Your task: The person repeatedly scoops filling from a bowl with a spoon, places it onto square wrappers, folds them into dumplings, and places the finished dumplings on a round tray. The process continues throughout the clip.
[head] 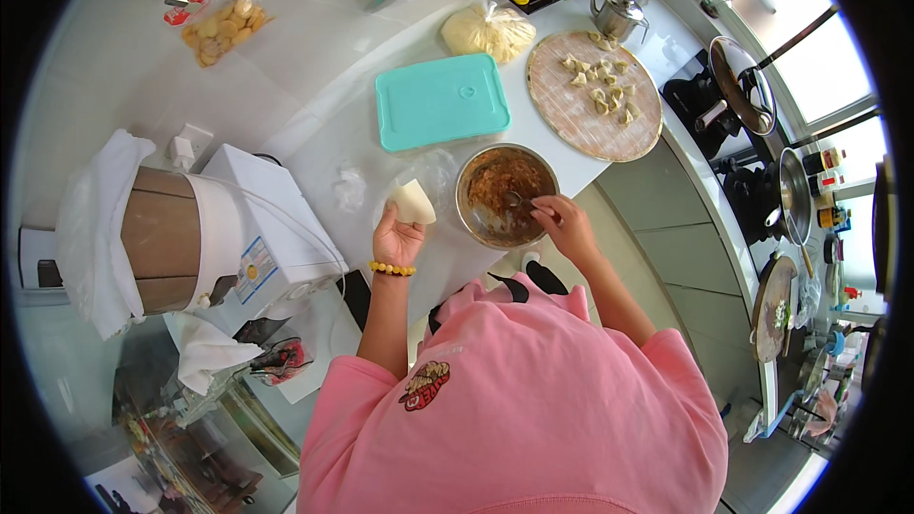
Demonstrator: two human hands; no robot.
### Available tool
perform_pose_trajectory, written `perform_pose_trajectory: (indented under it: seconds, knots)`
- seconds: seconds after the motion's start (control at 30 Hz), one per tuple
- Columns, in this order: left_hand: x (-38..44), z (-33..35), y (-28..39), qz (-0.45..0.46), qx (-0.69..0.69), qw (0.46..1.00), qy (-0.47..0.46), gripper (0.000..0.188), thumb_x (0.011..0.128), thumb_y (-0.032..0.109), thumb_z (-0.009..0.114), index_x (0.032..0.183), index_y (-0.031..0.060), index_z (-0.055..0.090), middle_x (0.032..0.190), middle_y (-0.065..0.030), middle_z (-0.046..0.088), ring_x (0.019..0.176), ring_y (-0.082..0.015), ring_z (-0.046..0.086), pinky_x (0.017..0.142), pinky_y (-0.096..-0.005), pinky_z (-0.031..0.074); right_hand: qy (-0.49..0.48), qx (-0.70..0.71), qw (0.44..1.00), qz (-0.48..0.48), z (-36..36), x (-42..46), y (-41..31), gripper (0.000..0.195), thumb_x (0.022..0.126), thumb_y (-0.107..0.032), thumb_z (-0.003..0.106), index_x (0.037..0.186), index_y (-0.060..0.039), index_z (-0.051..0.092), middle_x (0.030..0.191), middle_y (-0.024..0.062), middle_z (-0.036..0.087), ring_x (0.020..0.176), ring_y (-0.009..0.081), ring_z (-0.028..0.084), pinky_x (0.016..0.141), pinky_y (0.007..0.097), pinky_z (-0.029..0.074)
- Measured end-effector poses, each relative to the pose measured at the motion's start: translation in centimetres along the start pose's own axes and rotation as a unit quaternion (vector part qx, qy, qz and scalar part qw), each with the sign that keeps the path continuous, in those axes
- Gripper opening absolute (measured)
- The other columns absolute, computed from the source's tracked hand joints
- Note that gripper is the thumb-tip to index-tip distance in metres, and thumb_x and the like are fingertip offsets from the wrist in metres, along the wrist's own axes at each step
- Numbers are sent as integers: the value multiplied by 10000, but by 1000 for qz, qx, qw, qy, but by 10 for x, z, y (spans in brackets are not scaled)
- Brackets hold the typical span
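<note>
My left hand (pixel 400 234), with a beaded bracelet at its wrist, holds square dough wrappers (pixel 414 203), possibly a small stack, over the white counter. My right hand (pixel 565 225) grips the handle of a metal spoon (pixel 515 198), whose bowl rests in brown minced filling (pixel 500 182). That filling lies in a round stainless steel bowl (pixel 465 218) near the counter's front edge. Clear plastic film (pixel 433 170) lies between the wrappers and the bowl. Folded wontons (pixel 603 78) sit in a loose group on a round wooden board (pixel 564 125) at the back right.
A turquoise lidded container (pixel 443 101) stands behind the bowl, beside a tied bag of pale food (pixel 488 31). Crumpled plastic (pixel 349 190) lies left of my left hand. A white appliance (pixel 278 228) stands farther left. A metal kettle (pixel 619 16) is behind the board; a stove (pixel 696 103) is to the right.
</note>
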State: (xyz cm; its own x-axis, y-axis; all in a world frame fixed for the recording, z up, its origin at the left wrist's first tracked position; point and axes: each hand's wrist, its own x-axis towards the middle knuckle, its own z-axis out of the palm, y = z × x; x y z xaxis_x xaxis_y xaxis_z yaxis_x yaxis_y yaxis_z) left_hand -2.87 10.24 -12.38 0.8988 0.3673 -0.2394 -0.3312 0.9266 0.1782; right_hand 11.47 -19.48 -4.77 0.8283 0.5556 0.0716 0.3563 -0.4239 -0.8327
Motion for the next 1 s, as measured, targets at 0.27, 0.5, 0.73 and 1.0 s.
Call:
perform_pose_trajectory:
  seconds: [0.27, 0.5, 0.73, 1.0]
  knots:
    - [-18, 18, -10, -106, -91, 983, -120, 370, 980, 226, 524, 1309, 58, 510, 1356, -98, 544, 1279, -266, 493, 1071, -470, 409, -24, -68, 996, -49, -15, 22, 5, 149, 879, -171, 630, 948, -52, 688, 889, 120, 642, 818, 324, 630, 718, 391, 515]
    - [-19, 16, -52, -195, 57, 976, 84, 399, 998, 172, 451, 1346, -22, 420, 1342, -178, 518, 1267, -303, 486, 1071, -453, 405, -140, -192, 953, -186, -18, -7, 29, 149, 872, -154, 622, 951, -42, 680, 869, 104, 607, 810, 304, 614, 708, 401, 514]
    - [-16, -16, -76, -196, 55, 974, 102, 367, 989, 159, 439, 1309, -19, 451, 1294, -206, 547, 1222, -334, 516, 1075, -486, 392, -107, -165, 964, -179, -21, 1, 21, 135, 869, -149, 625, 919, -32, 672, 864, 102, 601, 820, 308, 608, 715, 405, 516]
    - [-17, -17, -78, -196, 70, 971, 115, 389, 1009, 200, 414, 1335, -10, 439, 1329, -176, 534, 1256, -312, 494, 1094, -466, 376, -127, -127, 969, -168, -23, 4, 28, 133, 863, -145, 628, 921, -35, 675, 874, 105, 609, 837, 306, 612, 719, 406, 514]
